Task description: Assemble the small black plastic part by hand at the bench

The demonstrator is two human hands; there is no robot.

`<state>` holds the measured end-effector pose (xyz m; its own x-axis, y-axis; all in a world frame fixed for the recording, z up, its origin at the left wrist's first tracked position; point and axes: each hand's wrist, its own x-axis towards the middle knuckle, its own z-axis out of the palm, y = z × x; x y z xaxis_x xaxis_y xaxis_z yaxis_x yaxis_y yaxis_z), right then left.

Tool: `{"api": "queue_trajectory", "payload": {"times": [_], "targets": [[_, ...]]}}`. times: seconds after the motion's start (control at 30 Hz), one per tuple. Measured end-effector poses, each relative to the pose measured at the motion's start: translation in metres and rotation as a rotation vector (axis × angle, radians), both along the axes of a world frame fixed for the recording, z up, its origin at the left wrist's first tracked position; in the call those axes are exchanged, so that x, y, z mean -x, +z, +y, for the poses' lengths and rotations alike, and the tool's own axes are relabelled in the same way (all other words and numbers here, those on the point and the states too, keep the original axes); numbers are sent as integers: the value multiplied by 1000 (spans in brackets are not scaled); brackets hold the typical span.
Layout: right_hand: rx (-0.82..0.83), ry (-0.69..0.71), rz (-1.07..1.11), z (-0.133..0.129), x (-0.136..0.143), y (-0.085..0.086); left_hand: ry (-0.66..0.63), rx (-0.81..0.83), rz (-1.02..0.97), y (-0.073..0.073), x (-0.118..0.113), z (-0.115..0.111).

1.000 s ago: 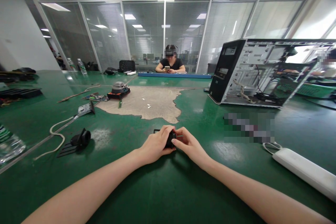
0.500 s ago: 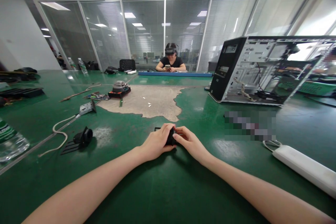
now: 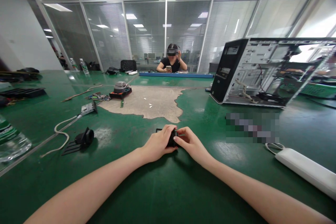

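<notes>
A small black part (image 3: 171, 139) is between my two hands, low over the green table (image 3: 168, 189), in the middle of the view. My left hand (image 3: 159, 143) is wrapped round its left side, and my fingers cover much of it. On its right side, my right hand (image 3: 190, 143) grips it with bent thumb and fingers. A black edge of the part sticks out behind my left hand. What exactly the part is cannot be made out.
On the left lie a black bracket piece (image 3: 83, 139), a metal plate (image 3: 88, 108) with a pale cable, and a water bottle (image 3: 13, 140). A heatsink-like part (image 3: 120, 89) stands further back. An open computer case (image 3: 228, 73) and white power strip (image 3: 307, 171) are right. A person (image 3: 172, 59) sits opposite.
The person opposite has raised one hand to the head. The view has shifted slightly. My hands hold nearly the same pose on the black part.
</notes>
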<state>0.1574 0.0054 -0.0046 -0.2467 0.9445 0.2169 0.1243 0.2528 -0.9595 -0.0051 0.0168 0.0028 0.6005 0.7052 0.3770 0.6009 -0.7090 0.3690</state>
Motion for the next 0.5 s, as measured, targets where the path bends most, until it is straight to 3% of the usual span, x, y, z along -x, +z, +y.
{"api": "queue_trajectory", "payload": {"times": [0.5], "targets": [[-43,12,44,-6,-1,4,0,13,-19,-1,-2,1]]}}
